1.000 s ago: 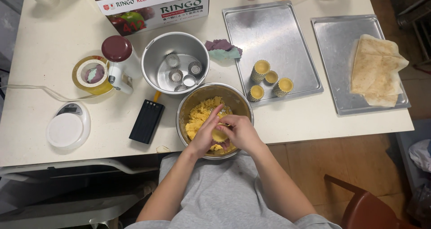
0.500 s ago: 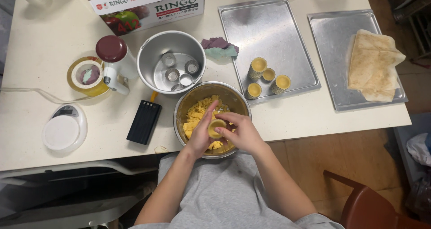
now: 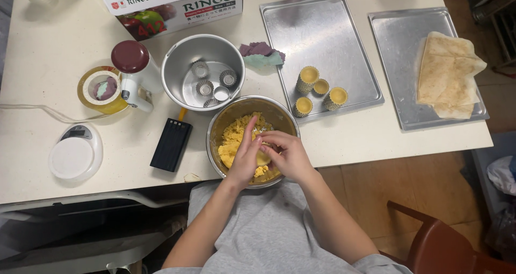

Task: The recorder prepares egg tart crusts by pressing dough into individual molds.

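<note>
Left hand (image 3: pixel 246 157): fingers extended, pressed against a small yellow dough piece (image 3: pixel 263 158). Right hand (image 3: pixel 286 154): curled around the same piece from the other side; whether a mould sits beneath cannot be told.

Both hands over a metal bowl (image 3: pixel 228 116) at the near table edge, holding crumbly yellow dough (image 3: pixel 235 140).

Left of bowl: black ridged block (image 3: pixel 171 144); white scale (image 3: pixel 74 152).

Behind: larger steel bowl (image 3: pixel 180 64) containing empty fluted tins (image 3: pixel 200 69); white jug with dark red lid (image 3: pixel 133 70); tape roll (image 3: pixel 99 89).

Right: baking tray (image 3: pixel 312 32) with four filled tart tins (image 3: pixel 318 91); second tray (image 3: pixel 403 43) bearing folded brown paper (image 3: pixel 449 75).

Far edge: printed cardboard box (image 3: pixel 172 2).
</note>
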